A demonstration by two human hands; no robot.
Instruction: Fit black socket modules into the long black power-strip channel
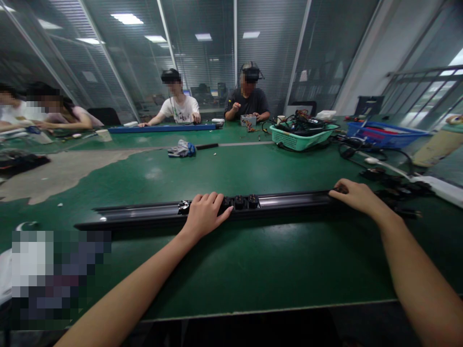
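A long black metal rail (144,212) lies across the green table in front of me, its channel facing up. My left hand (204,212) lies over its middle, fingers bent across the far edge and thumb on the near side. Several black socket-like modules (239,202) sit in the channel beside this hand; one module with shiny metal (183,207) shows to its left. At the rail's right end, my right hand (352,195) is closed, thumb and fingers pinching a small dark part (340,190) that is mostly hidden. More black modules (390,190) lie right of it.
Beyond the rail are a grey-blue glove (182,149), a green basket of cables (304,137) and a blue basket (387,135). A white power strip (446,190) lies at the right. Co-workers (179,103) sit across the table, one near a blue rail (162,128).
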